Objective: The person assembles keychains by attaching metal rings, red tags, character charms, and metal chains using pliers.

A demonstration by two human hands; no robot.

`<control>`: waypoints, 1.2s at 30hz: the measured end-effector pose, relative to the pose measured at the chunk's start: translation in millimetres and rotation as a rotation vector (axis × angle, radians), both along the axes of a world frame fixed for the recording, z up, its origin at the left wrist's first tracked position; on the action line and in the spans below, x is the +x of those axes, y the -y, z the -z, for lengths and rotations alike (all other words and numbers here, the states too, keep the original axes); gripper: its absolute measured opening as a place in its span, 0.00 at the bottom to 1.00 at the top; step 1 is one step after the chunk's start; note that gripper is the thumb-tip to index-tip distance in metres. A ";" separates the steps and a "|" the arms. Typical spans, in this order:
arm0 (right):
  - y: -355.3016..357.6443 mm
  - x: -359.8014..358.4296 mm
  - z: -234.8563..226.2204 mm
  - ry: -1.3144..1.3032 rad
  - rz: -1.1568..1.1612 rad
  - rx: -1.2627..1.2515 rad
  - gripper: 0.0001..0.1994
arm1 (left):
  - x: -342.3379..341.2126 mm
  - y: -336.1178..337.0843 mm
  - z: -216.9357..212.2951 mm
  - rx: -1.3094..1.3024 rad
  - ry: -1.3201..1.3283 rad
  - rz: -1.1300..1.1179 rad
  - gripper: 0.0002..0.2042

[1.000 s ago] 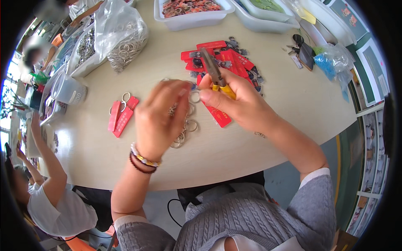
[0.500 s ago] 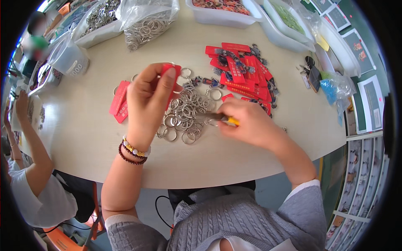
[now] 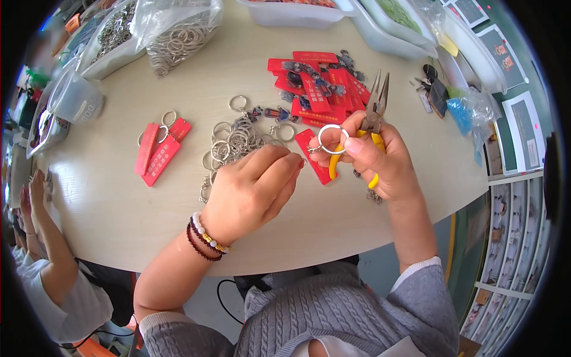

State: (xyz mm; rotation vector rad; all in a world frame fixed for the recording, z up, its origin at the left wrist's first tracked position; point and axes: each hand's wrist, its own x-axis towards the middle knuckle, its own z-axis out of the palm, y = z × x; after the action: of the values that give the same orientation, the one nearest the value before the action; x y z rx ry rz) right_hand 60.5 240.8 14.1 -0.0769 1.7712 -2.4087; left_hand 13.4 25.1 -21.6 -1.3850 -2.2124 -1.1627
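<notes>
My right hand (image 3: 383,157) is closed round yellow-handled needle-nose pliers (image 3: 379,104), jaws pointing up and parted. Its thumb and finger also pinch a silver key ring (image 3: 333,140) with a short chain. Close beside that chain, the fingertips of my left hand (image 3: 253,187) are pinched together; a tiny metal bit shows there, too small to name. Behind the left hand is a heap of key rings (image 3: 238,140), partly hidden by it. A red tag (image 3: 320,166) is beneath the right hand's key ring. Farther back is a pile of red tags with figure charms (image 3: 321,89).
At the left are red tags (image 3: 160,160) with rings. A bag of rings (image 3: 181,44), a ring tub (image 3: 113,38), a clear cup (image 3: 77,98) and white tubs (image 3: 297,16) line the back. Keys (image 3: 437,89) lie at the right. Another person's arm (image 3: 53,229) is at far left.
The right hand has lifted the pliers from the ring heap and now holds a key ring too. My left hand has come down and right; the red tag it held no longer shows there.
</notes>
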 end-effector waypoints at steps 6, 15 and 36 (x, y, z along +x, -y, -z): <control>-4.2 1.9 1.0 -0.055 -0.054 -0.014 0.11 | -0.4 -1.1 -4.5 -0.007 -0.048 0.013 0.12; -3.9 4.9 3.9 -0.098 -0.073 -0.027 0.11 | 0.4 -0.8 -5.1 0.010 -0.058 0.012 0.11; 4.6 6.5 0.8 -0.100 0.007 0.466 0.11 | -8.1 14.8 -16.9 0.128 -0.247 -0.142 0.15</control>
State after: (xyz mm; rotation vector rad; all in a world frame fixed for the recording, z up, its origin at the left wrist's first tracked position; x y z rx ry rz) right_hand 67.0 236.2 13.3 -0.1386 2.3279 -1.9614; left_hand 5.3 10.3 -4.7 -1.2258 -1.9922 -1.0062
